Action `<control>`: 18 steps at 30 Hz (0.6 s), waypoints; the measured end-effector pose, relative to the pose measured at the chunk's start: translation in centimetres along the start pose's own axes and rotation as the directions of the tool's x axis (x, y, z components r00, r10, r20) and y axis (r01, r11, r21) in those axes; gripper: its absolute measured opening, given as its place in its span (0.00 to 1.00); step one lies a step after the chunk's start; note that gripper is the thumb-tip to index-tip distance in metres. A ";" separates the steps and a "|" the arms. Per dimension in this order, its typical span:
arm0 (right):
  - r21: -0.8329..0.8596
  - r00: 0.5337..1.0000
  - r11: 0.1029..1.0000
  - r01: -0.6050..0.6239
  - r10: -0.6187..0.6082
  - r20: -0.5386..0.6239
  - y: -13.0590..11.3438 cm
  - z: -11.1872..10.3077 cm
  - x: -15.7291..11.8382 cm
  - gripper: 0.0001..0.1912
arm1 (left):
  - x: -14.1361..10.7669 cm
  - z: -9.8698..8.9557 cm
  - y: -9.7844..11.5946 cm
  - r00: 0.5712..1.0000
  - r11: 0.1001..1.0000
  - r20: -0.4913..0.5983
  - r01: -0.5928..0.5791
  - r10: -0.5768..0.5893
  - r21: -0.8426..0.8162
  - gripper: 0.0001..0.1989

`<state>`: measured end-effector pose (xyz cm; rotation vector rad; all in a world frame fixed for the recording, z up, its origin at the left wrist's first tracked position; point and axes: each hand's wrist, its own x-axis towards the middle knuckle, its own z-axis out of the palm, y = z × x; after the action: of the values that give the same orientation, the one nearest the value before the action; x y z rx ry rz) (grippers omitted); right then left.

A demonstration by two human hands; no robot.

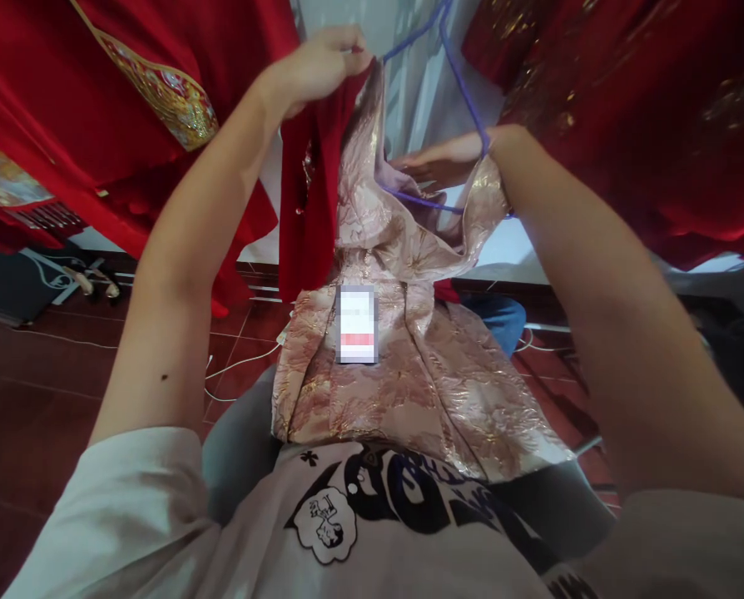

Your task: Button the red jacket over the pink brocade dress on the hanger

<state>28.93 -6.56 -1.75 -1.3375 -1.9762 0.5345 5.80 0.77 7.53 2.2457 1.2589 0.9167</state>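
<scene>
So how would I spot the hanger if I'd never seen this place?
Find the shiny pink garment between the red clothes. Near its upper end, the hanger sits partly inside it. Unlike its red and pink neighbours, it is a thin, bluish-purple frame.

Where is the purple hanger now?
In the head view's upper part, just right of centre: the purple hanger is partly inside the top of the pink garment, right of the left hand.
</scene>
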 end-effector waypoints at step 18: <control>0.355 0.768 0.804 -0.477 0.184 0.614 2.1 -1.8 4.7 0.17 | -4.4 2.3 0.1 0.969 0.966 -0.169 -0.209 0.183 -0.155 0.25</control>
<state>30.51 -1.48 -0.45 -1.2929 -1.8040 1.6622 5.80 -3.14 4.46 2.2260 0.9864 1.2427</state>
